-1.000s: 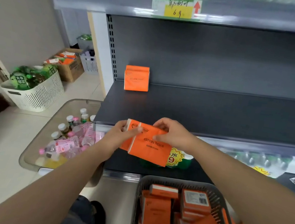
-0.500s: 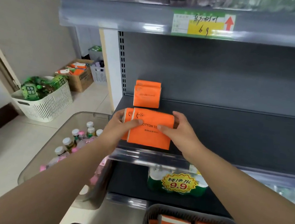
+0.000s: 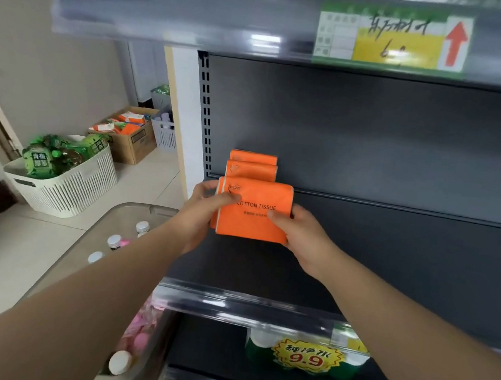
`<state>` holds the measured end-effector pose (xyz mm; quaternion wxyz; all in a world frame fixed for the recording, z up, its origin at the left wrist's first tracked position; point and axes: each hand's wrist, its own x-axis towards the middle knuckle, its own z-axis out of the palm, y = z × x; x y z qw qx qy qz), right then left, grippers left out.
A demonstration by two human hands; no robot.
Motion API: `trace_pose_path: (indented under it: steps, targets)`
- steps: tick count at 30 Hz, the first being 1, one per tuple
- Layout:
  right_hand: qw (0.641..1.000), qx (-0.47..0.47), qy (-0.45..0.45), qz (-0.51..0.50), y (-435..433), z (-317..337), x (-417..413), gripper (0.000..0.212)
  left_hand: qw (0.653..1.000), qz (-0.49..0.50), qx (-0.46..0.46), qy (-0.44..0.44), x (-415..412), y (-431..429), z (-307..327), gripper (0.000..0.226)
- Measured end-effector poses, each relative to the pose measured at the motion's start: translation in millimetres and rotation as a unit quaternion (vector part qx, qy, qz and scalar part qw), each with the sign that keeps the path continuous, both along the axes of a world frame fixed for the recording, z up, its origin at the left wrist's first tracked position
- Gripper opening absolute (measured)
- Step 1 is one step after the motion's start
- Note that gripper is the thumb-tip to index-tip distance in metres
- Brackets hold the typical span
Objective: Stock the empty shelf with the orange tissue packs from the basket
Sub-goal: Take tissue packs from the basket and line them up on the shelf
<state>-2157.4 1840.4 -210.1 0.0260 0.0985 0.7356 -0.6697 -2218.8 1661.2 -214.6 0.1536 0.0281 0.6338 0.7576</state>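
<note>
- Here we go: a second ago the orange tissue pack (image 3: 255, 218) was tilted and low, out in front of the shelf lip. Now it's squared up over the empty shelf (image 3: 391, 262), label facing me.
- The left grip (image 3: 206, 206) is clamped on the pack's left edge, thumb across the front by the logo.
- The right grip (image 3: 300, 233) is clamped on the lower right corner, thumb on the front and fingers wrapped behind.
- The pack sits just in front of the stocked packs (image 3: 251, 171) in the back-left corner. It overlaps them from here, so I can't say whether they touch.
- I can't tell either whether its bottom edge is down on the shelf deck; it looks a shade above it.
- The view has swung upward too. The basket has dropped out of the bottom of the picture, and the price tag (image 3: 394, 37) with the red arrow now looms large overhead.
- My read: the carry is done and this is the set-down. The next thing needed is to lower the pack, nudge it snug against the row, and let go.
- Plenty of bare shelf remains to the right, so the task is barely begun.
</note>
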Motion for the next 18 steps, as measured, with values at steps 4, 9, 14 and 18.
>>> trace_pose_path:
  steps: [4, 9, 14, 18]
  targets:
    - [1.000, 0.018, 0.000, -0.018, 0, -8, -14, 0.039, 0.999, -0.013, -0.029, 0.007, -15, 5, -9, 0.053]
    - [0.999, 0.027, 0.003, -0.035, -7, -18, -26, 0.040, 0.998, -0.008, -0.057, 0.016, -30, 9, -19, 0.044]
    - [0.999, 0.034, 0.008, -0.031, -10, -21, -36, 0.045, 0.995, -0.003, -0.097, 0.031, -35, 15, -22, 0.052]
    - [0.998, 0.041, 0.024, -0.032, -14, -23, -44, 0.049, 0.994, 0.008, -0.101, 0.036, -37, 18, -24, 0.030]
